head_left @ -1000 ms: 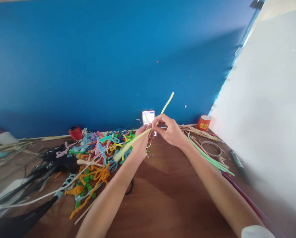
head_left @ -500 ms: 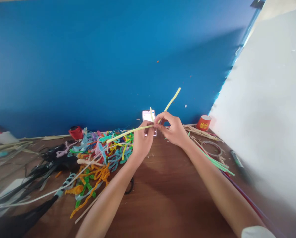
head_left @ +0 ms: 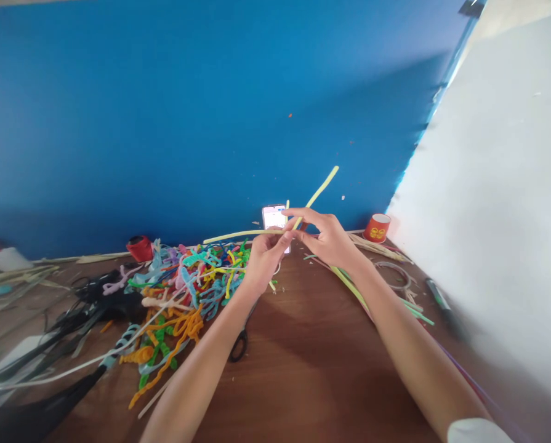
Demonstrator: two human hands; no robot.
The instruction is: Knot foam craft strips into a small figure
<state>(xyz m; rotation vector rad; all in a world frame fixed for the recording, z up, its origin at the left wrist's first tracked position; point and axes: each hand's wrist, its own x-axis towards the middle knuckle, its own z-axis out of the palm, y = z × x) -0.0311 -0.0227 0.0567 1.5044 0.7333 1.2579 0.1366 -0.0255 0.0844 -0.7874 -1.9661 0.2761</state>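
Note:
Pale yellow pipe cleaners meet between my two hands above the table. My left hand is closed, pinching them with thumb and fingers, and one yellow length points out to the left over it. With thumb and fingertips my right hand grips the same crossing, its index finger stretched toward the left. One end rises to the upper right, and a short end stands up near the fingers. Fingers hide the exact joint. Behind the hands a lit phone leans against the blue wall.
A heap of coloured pipe cleaners lies left of my left hand. Black scissors handles show beside my left forearm. At the right are a red paper cup, a marker and a ring of wire. A red spool stands back left.
My right index finger has stretched out over the crossing. The left-pointing yellow length has swung up to nearly level. More of the scissors and of the pipe cleaners beneath my right forearm shows.

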